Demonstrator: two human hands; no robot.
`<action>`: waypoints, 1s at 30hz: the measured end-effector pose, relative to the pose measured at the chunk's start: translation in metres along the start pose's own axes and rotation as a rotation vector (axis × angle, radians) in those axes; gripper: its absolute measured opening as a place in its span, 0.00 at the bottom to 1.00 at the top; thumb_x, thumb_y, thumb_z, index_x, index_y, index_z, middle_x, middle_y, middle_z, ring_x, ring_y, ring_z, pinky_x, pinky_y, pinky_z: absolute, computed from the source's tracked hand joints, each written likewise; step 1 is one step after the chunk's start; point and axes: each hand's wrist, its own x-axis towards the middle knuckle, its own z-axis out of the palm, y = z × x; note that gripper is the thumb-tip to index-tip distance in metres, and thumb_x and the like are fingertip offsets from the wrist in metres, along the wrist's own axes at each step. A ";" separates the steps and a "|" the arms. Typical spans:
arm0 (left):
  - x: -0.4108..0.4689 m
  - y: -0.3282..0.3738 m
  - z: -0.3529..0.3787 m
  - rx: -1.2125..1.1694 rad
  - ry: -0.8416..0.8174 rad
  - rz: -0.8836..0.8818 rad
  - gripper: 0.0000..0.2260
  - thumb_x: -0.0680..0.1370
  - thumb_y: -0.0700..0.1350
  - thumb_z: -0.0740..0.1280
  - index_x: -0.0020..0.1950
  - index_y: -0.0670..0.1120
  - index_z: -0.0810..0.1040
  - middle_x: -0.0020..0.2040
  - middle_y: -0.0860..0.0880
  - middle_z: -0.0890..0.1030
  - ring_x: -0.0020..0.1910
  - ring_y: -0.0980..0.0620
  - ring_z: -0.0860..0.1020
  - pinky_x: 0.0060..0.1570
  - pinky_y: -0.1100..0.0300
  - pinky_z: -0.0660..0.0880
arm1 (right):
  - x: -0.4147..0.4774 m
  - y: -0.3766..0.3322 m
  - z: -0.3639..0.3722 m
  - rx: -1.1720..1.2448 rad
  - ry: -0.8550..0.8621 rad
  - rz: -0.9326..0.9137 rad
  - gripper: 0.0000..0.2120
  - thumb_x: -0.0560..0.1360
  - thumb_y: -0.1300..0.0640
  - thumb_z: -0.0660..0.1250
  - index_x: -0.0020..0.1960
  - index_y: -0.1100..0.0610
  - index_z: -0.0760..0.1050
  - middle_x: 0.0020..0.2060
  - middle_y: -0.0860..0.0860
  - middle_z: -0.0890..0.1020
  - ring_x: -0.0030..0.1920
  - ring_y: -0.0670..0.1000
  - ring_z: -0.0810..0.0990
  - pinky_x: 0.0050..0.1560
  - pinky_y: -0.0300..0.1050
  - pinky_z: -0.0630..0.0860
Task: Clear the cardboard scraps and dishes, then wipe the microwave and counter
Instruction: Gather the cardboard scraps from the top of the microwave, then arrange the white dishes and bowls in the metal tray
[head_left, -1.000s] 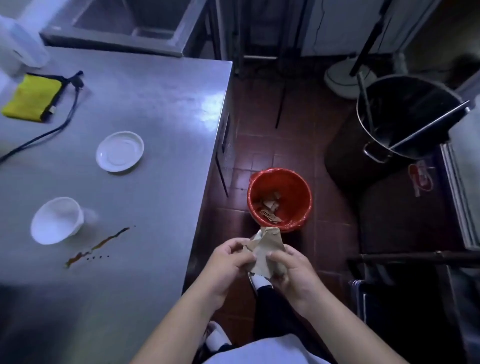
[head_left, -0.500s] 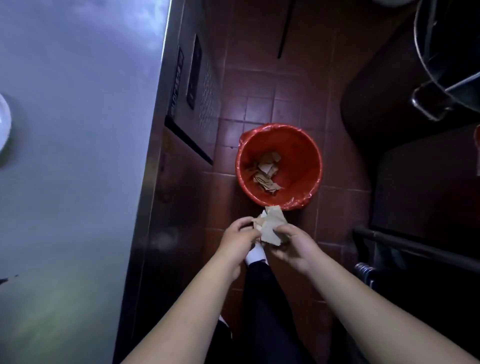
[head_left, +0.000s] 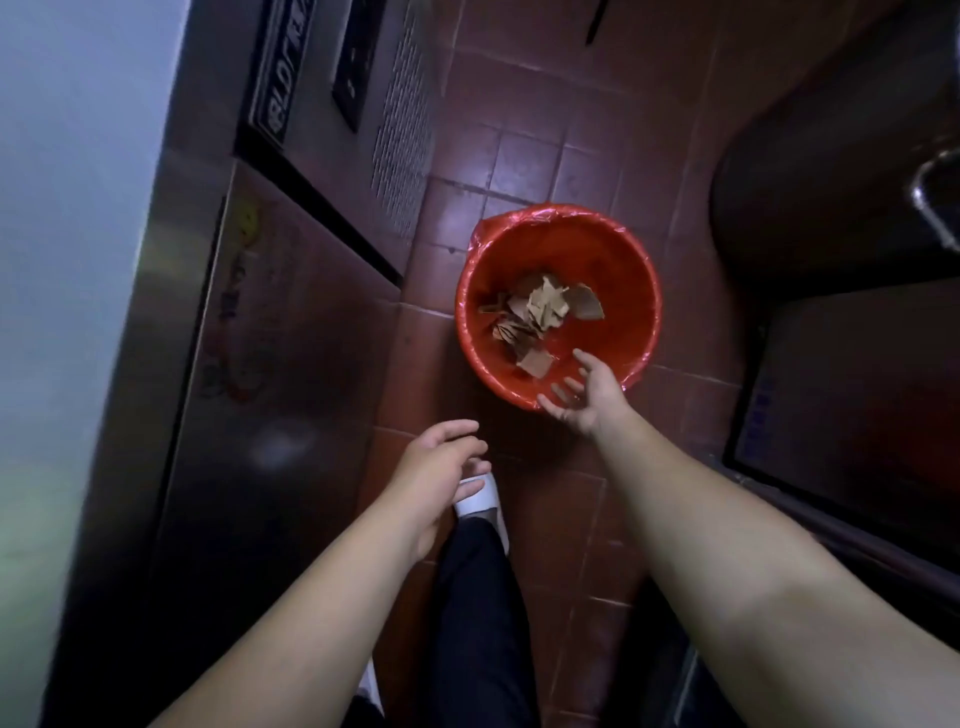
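Cardboard scraps (head_left: 540, 312): loose tan heap at the bottom of the red bin (head_left: 641, 291). Pieces are jumbled, with no shared long axis.
1 flat piece lies at the heap's 6 o'clock.
Bin stands on brown floor tiles (head_left: 524, 156).
Right hand (head_left: 587, 395) is over the bin rim near 6 o'clock, fingers spread, empty.
Left hand (head_left: 441, 467) is at the bin's 7 o'clock, loosely open, empty, apart from the right.
Cabinet plate (head_left: 280, 67) at 10 o'clock reads "BLD"; rest unclear.
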 end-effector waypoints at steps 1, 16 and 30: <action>-0.005 0.000 -0.001 -0.004 -0.002 -0.002 0.11 0.78 0.37 0.67 0.58 0.47 0.80 0.54 0.42 0.83 0.48 0.49 0.82 0.56 0.52 0.81 | -0.005 0.006 0.000 -0.020 0.010 0.010 0.13 0.79 0.52 0.67 0.61 0.55 0.71 0.63 0.56 0.73 0.64 0.56 0.74 0.61 0.60 0.76; -0.198 0.015 -0.080 -0.084 -0.001 0.275 0.08 0.79 0.40 0.68 0.56 0.50 0.82 0.50 0.48 0.86 0.51 0.52 0.84 0.45 0.61 0.80 | -0.245 0.085 0.021 -0.621 -0.156 -0.429 0.05 0.79 0.61 0.64 0.46 0.58 0.78 0.39 0.55 0.81 0.38 0.51 0.78 0.36 0.43 0.74; -0.374 -0.164 -0.228 -0.791 0.251 0.527 0.07 0.79 0.34 0.64 0.50 0.43 0.80 0.41 0.47 0.84 0.37 0.52 0.81 0.36 0.64 0.77 | -0.493 0.265 0.054 -0.819 -0.627 -0.613 0.07 0.78 0.69 0.63 0.47 0.63 0.79 0.37 0.57 0.82 0.34 0.52 0.81 0.33 0.39 0.75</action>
